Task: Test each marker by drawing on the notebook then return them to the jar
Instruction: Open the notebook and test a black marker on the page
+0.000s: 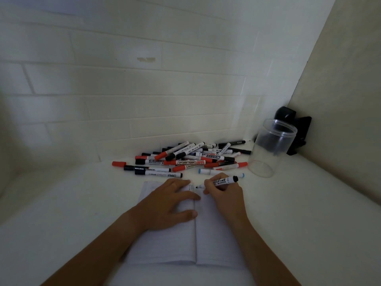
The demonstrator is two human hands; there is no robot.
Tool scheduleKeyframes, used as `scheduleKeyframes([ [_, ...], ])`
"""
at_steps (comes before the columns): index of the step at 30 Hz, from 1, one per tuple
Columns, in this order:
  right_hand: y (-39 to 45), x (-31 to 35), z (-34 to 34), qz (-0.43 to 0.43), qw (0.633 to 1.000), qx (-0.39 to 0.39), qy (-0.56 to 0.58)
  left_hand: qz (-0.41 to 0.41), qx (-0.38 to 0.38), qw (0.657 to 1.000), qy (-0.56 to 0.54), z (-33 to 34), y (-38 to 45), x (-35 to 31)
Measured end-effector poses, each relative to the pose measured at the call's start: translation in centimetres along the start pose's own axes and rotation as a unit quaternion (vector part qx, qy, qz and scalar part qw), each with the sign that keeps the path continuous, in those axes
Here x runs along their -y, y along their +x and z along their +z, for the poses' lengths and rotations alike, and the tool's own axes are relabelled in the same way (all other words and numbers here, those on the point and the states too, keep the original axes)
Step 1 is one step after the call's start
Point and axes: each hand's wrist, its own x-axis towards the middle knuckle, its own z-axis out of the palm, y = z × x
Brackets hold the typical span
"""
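A black marker (pixel 223 181) is gripped in the curled fingers (pixel 208 185) of the right hand (pixel 223 191), uncapped, with its tip set down on the top edge of the open notebook (pixel 216 240), just left of those fingers. The marker's butt end is tilted up and to the right. The left hand (pixel 169 203) is laid flat on the notebook's left page, fingers straight and spread, the fingertips just beside the marker tip and the thumb along the centre fold. The notebook is spread on the white worktop (pixel 309 223) beneath both hands. Just beyond the right fingers a blue marker (pixel 210 172) is lying, and behind it a loose pile of markers (pixel 185 157) with red and black caps is heaped against the tiled wall (pixel 123 83). One red cap (pixel 119 163) is set apart at the pile's left. To the right of the fingers, further back, a clear jar (pixel 272 147) is standing upright with its mouth open, and a black object (pixel 292 129) is seen behind it in the corner.
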Motion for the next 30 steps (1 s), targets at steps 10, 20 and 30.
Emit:
scheduleKeyframes([
  [10, 0.05, -0.17, -0.03, 0.004, 0.999, -0.026, -0.022, -0.003, 0.000, 1.000, 0.003, 0.15, 0.08, 0.22],
  [20, -0.01, -0.27, -0.07, 0.001, 1.000, -0.011, -0.024, -0.009, 0.005, 1.000, 0.000, 0.17, 0.10, 0.21],
  [30, -0.05, -0.09, 0.01, -0.008, 1.000, 0.001, -0.018, -0.005, -0.004, 1.000, 0.006, 0.25, 0.18, 0.24],
])
